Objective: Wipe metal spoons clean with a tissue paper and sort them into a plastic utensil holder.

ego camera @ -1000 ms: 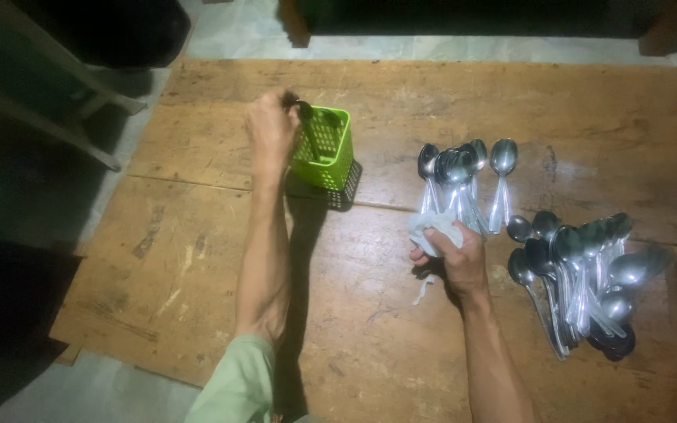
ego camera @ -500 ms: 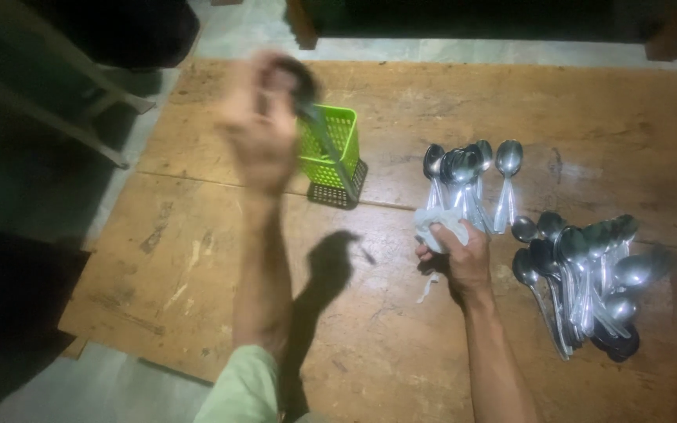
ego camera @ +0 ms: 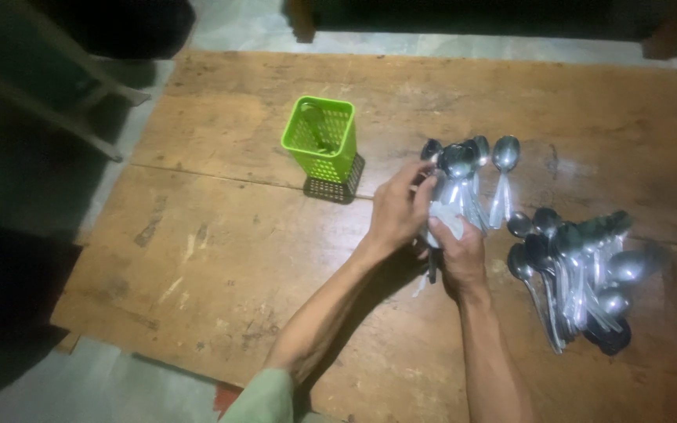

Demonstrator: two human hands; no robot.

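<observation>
1. One worn, scratched wooden table (ego camera: 221,258) of wide planks stood on a pale floor, in a dim room.
2. Green perforated plastic basket (ego camera: 320,138) stood upright toward the far left edge.
3. Left hand (ego camera: 398,209) pinched a steel spoon (ego camera: 431,168) from the middle row (ego camera: 472,176).
4. Right hand (ego camera: 457,249) gripped a white cloth (ego camera: 448,222).
5. Shiny spoon heap (ego camera: 581,274) lay near the right edge.

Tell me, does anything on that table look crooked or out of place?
The green perforated plastic basket tilts, its base partly on a dark mesh piece. The right-hand heap of steel spoons is jumbled. The worn wooden table is scuffed.
</observation>
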